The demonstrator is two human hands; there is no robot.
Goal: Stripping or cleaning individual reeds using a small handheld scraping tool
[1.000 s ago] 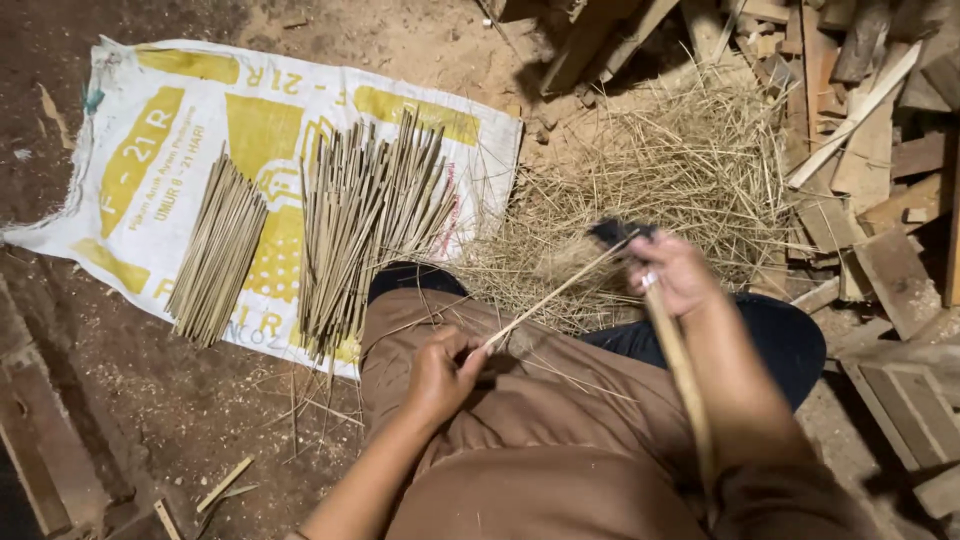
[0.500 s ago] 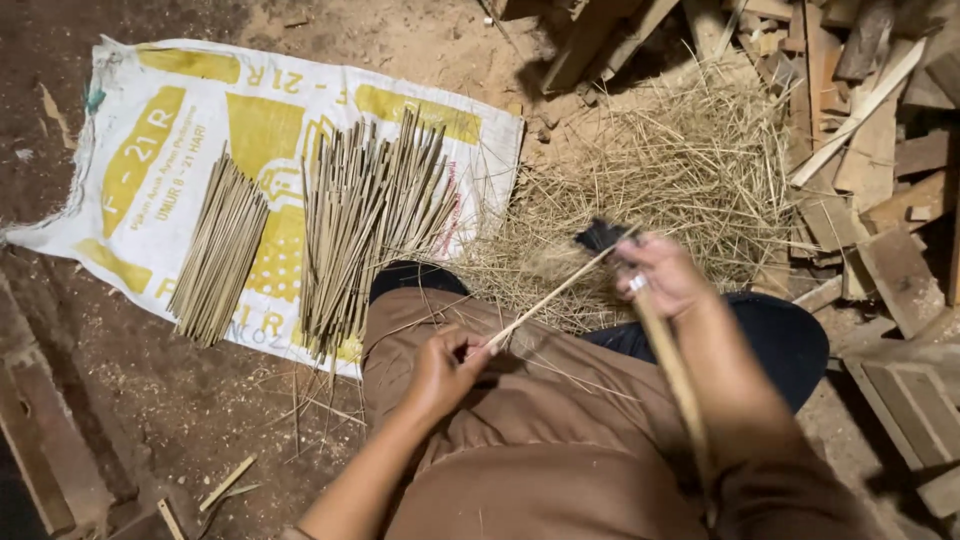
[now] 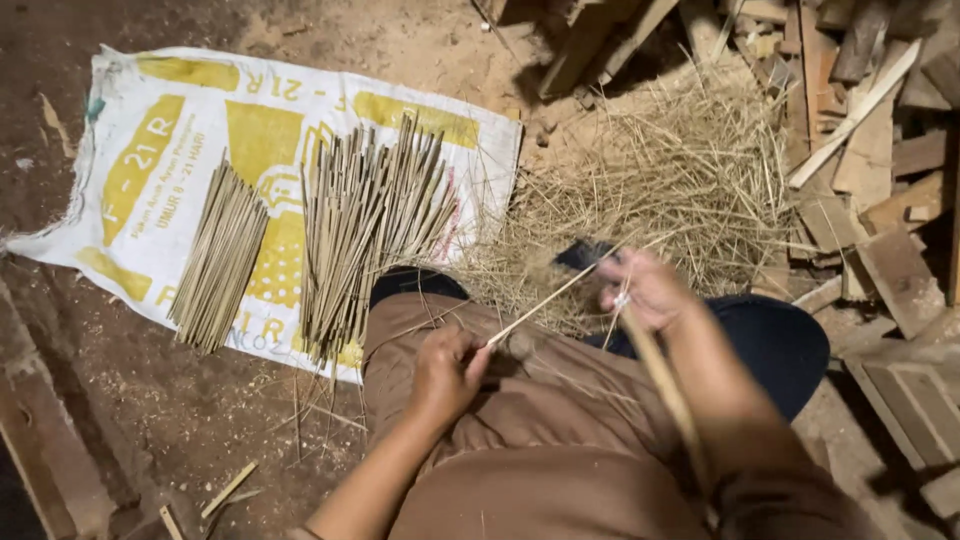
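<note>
Far left: a white and yellow printed sack [image 3: 150, 150] lies flat on the dirt floor [image 3: 120, 420]. On it, two lots of thin sticks: a smaller bundle [image 3: 220, 258] to the left, and a larger, fanned-out bundle [image 3: 365, 225] just beside it to the right, its near ends reaching the sack's edge close to your knee.

Centre: your left hand [image 3: 447, 372] rests over your brown trousers [image 3: 540, 440], fingers closed around the near end of a thin pale stick [image 3: 545, 300]. The stick slants up and to the right, across your lap, to your other hand.

Right of centre: your right hand [image 3: 650, 290] is blurred. It is closed on a long wooden handle [image 3: 665, 385] that runs back along your forearm; the stick's far end meets this hand. A dark blade-like tip [image 3: 583, 254] shows just left of the knuckles; what it is exactly cannot be told.

Behind the hands: a heap of pale shavings [image 3: 680, 180], loose and straw-like, spread on the ground.

Far right: a pile of rough wood scraps [image 3: 870, 150], stacked unevenly against the shavings.
</note>
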